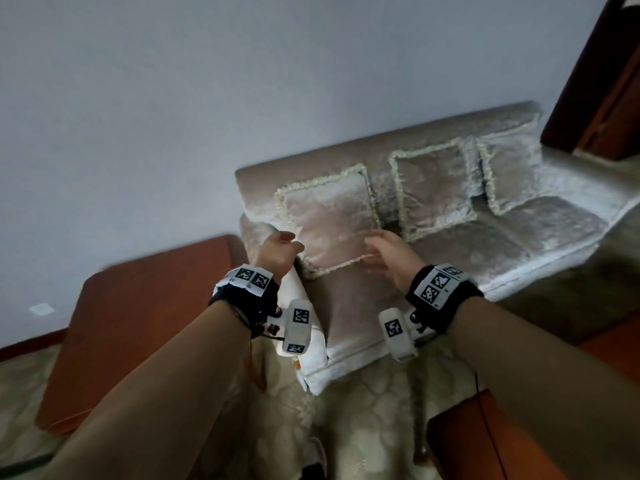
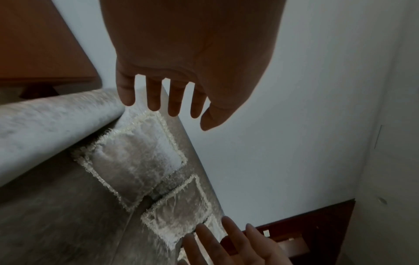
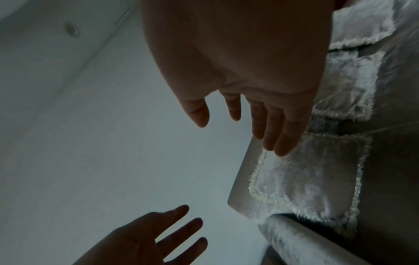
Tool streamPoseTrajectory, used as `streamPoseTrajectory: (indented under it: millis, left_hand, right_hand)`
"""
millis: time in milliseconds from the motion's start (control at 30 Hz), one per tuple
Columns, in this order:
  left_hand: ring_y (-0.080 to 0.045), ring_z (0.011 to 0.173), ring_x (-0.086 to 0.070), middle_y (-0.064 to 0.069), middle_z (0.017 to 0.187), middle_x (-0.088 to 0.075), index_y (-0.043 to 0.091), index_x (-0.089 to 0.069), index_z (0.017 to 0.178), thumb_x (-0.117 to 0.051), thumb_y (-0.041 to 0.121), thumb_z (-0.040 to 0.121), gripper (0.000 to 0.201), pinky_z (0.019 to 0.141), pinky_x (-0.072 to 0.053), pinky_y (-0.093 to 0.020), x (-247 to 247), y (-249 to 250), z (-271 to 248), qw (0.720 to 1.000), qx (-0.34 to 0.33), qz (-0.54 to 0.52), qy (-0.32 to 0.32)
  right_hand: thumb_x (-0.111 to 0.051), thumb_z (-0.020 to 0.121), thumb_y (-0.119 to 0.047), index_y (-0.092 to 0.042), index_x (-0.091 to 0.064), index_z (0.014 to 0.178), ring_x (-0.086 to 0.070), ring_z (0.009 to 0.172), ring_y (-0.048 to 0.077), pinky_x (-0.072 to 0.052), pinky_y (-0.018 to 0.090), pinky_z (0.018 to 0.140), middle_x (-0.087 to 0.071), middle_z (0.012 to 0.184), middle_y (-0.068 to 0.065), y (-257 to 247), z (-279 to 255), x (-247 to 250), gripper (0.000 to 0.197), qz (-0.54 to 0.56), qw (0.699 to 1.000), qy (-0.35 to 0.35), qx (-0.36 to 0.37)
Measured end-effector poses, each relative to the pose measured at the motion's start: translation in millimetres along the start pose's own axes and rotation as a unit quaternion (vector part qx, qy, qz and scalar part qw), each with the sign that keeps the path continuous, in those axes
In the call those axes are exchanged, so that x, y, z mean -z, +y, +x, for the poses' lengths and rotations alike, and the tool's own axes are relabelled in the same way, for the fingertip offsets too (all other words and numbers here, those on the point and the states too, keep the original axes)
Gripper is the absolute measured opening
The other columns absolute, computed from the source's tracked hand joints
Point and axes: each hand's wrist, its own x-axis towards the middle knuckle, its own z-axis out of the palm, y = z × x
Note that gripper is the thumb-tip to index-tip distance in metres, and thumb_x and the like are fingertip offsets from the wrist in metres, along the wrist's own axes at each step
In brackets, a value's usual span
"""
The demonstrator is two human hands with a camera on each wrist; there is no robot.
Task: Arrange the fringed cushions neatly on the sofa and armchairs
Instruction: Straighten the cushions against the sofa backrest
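Now – three fringed cushions (image 1: 332, 216) on one sofa (image 1: 502, 244) | left hand (image 1: 277, 249), right hand (image 1: 391, 252) – fingers spread, empty.

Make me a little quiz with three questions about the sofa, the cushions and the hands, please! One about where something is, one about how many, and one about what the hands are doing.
1. Where do the fringed cushions stand?
A. On the floor
B. Against the sofa backrest
C. On the wooden table

2. How many cushions show in the head view?
A. One
B. Three
C. Five

3. What are the left hand and the right hand doing?
A. Both open, holding nothing
B. Both gripping one cushion
C. Both made into fists

Answers:
1 B, they lean in a row along the backrest.
2 B, three fringed squares sit side by side.
3 A, both wrist views show straight, spread fingers clear of the fabric.
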Motion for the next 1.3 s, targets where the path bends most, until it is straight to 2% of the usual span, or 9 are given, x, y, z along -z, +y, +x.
streamPoseTrajectory:
  millis: [200, 300, 400, 600, 767, 867, 1100, 1200, 1300]
  left_hand:
    - [-0.040, 0.107, -0.059, -0.024, 0.124, -0.061, 0.008, -0.057, 0.127, -0.063, 0.015, 0.087, 0.041, 0.078, -0.051, -0.041, -40.3, 32.2, 106.0, 0.997, -0.003, 0.021, -0.080]
    - [-0.034, 0.095, -0.064, -0.017, 0.109, -0.065, 0.010, -0.061, 0.120, -0.065, 0.017, 0.082, 0.039, 0.060, -0.047, -0.028, -62.7, 55.9, 156.1, 0.991, -0.028, 0.036, -0.123]
    - [-0.037, 0.103, -0.063, -0.004, 0.101, -0.066, 0.024, -0.061, 0.100, -0.064, 0.025, 0.074, 0.027, 0.073, -0.051, -0.036, -92.9, 69.8, 190.3, 0.984, -0.051, 0.058, -0.158]
    - [-0.016, 0.088, -0.059, -0.007, 0.111, -0.063, 0.009, -0.056, 0.124, -0.060, 0.012, 0.091, 0.034, 0.077, -0.046, -0.023, -174.7, 95.8, 234.9, 0.970, -0.064, 0.032, -0.231]
    - [-0.022, 0.076, -0.058, 0.005, 0.069, -0.071, 0.008, -0.065, 0.088, -0.066, 0.010, 0.078, 0.010, 0.083, -0.047, -0.034, -248.6, 121.6, 266.0, 0.960, -0.075, 0.042, -0.267]
    - [-0.024, 0.086, -0.062, -0.012, 0.099, -0.069, 0.005, -0.063, 0.114, -0.068, 0.016, 0.079, 0.037, 0.087, -0.053, -0.039, -302.6, 142.0, 289.7, 0.960, -0.078, 0.050, -0.265]
    - [-0.024, 0.088, -0.060, -0.008, 0.100, -0.066, 0.014, -0.065, 0.108, -0.065, 0.022, 0.082, 0.027, 0.068, -0.050, -0.029, -456.9, 201.0, 341.6, 0.955, -0.066, 0.090, -0.276]
    - [-0.028, 0.103, -0.063, -0.011, 0.113, -0.067, 0.007, -0.064, 0.117, -0.065, 0.030, 0.075, 0.047, 0.089, -0.053, -0.035, -521.7, 228.2, 357.4, 0.948, -0.077, 0.107, -0.291]
    - [-0.023, 0.103, -0.062, -0.007, 0.116, -0.066, 0.006, -0.062, 0.118, -0.064, 0.023, 0.081, 0.042, 0.088, -0.050, -0.033, -578.9, 250.8, 374.9, 0.939, -0.089, 0.129, -0.307]
  right_hand:
    - [-0.054, 0.096, -0.025, -0.021, -0.047, 0.127, -0.055, 0.077, 0.019, -0.049, 0.034, 0.067, -0.056, 0.101, 0.006, -14.7, 88.6, 24.4, 0.032, 0.016, 0.997, 0.064, -0.034]
    - [-0.052, 0.098, -0.025, -0.020, -0.046, 0.131, -0.054, 0.076, 0.018, -0.047, 0.035, 0.069, -0.053, 0.093, 0.003, -30.9, 125.3, 42.9, 0.034, 0.050, 0.992, 0.109, -0.033]
    - [-0.053, 0.097, -0.027, -0.018, -0.048, 0.133, -0.054, 0.081, 0.020, -0.046, 0.038, 0.075, -0.052, 0.096, 0.004, -37.1, 149.3, 65.2, 0.038, 0.064, 0.987, 0.139, -0.044]
    - [-0.056, 0.096, -0.027, -0.022, -0.055, 0.112, -0.055, 0.094, 0.029, -0.049, 0.045, 0.090, -0.051, 0.104, 0.008, -35.7, 182.1, 127.7, 0.018, 0.084, 0.974, 0.201, -0.062]
    - [-0.060, 0.093, -0.026, -0.024, -0.052, 0.117, -0.056, 0.090, 0.029, -0.050, 0.042, 0.080, -0.051, 0.104, 0.009, -32.5, 214.2, 189.8, 0.025, 0.107, 0.965, 0.227, -0.076]
    - [-0.060, 0.093, -0.027, -0.026, -0.053, 0.115, -0.058, 0.085, 0.028, -0.051, 0.039, 0.076, -0.052, 0.102, 0.009, -31.3, 245.5, 236.4, 0.024, 0.123, 0.960, 0.237, -0.081]
    - [-0.054, 0.097, -0.023, -0.023, -0.054, 0.089, -0.053, 0.076, 0.027, -0.046, 0.033, 0.067, -0.049, 0.086, 0.006, -44.0, 335.0, 370.8, 0.008, 0.151, 0.957, 0.234, -0.078]
    - [-0.053, 0.097, -0.017, -0.022, -0.052, 0.081, -0.041, 0.060, 0.022, -0.034, 0.029, 0.060, -0.042, 0.073, 0.005, -55.5, 362.4, 428.0, 0.017, 0.158, 0.956, 0.234, -0.077]
    - [-0.060, 0.092, -0.021, -0.026, -0.056, 0.098, -0.053, 0.071, 0.023, -0.046, 0.034, 0.069, -0.052, 0.081, 0.003, -65.9, 388.4, 478.9, 0.008, 0.147, 0.952, 0.252, -0.094]
